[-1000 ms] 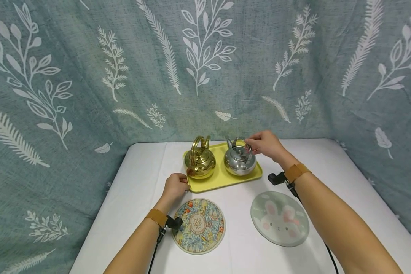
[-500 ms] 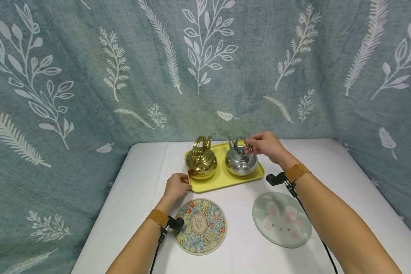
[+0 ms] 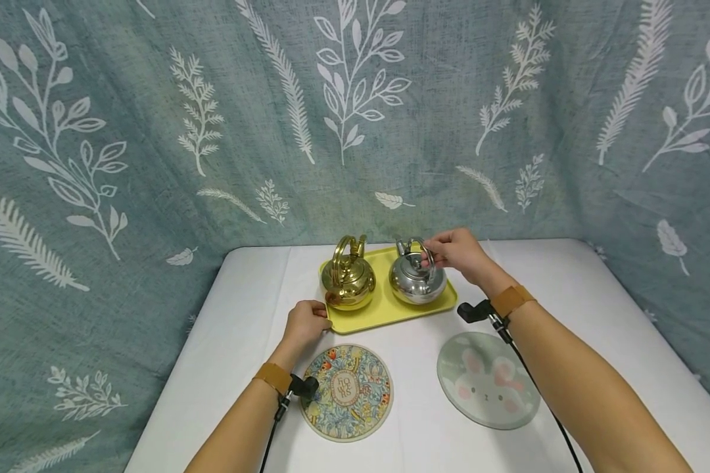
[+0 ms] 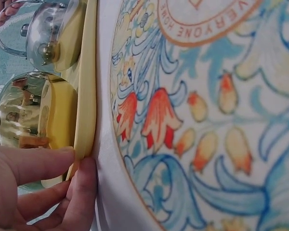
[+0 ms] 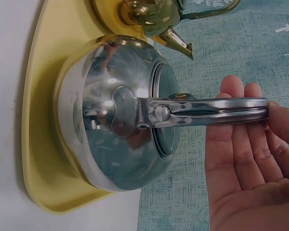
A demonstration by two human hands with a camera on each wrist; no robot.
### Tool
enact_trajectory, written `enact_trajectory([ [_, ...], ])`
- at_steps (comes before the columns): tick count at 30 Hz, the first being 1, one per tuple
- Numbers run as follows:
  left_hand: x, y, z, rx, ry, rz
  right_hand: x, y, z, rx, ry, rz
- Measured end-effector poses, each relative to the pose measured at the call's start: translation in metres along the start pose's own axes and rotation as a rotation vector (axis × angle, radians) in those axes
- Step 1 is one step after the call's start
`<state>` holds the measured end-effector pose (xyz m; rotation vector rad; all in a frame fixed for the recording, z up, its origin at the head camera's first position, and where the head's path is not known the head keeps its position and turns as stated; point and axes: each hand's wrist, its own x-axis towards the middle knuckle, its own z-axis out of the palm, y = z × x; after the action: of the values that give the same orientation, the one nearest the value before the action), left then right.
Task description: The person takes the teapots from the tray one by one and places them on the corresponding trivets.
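Observation:
On a yellow tray stand a gold kettle and a silver kettle. My right hand holds the silver kettle's upright bail handle; the fingers lie behind it and the thumb presses it from the other side, as my right hand shows in the wrist view. The silver kettle rests on the tray. My left hand pinches the tray's near left corner. In the left wrist view the tray rim sits between finger and thumb of that left hand.
A round floral mat lies in front of the tray on the left, and a round bunny mat on the right. The table has a white cover. A leaf-patterned curtain hangs close behind the tray.
Both hands keep their holds and both kettles stay on the tray. Only the head view has shifted slightly.

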<state>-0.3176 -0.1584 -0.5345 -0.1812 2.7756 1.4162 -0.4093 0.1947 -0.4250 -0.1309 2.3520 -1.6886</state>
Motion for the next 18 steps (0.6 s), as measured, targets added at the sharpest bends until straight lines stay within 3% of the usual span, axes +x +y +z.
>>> enact_trajectory([
  [9,-0.0029,0.0036,-0.0007,0.007,0.002,-0.004,-0.0006,0.0,0.0028,0.031,0.001,0.008],
  [18,-0.0028,0.0024,0.0002,-0.006,-0.005,0.003,0.0,-0.0016,0.0026,-0.017,0.012,0.024],
])
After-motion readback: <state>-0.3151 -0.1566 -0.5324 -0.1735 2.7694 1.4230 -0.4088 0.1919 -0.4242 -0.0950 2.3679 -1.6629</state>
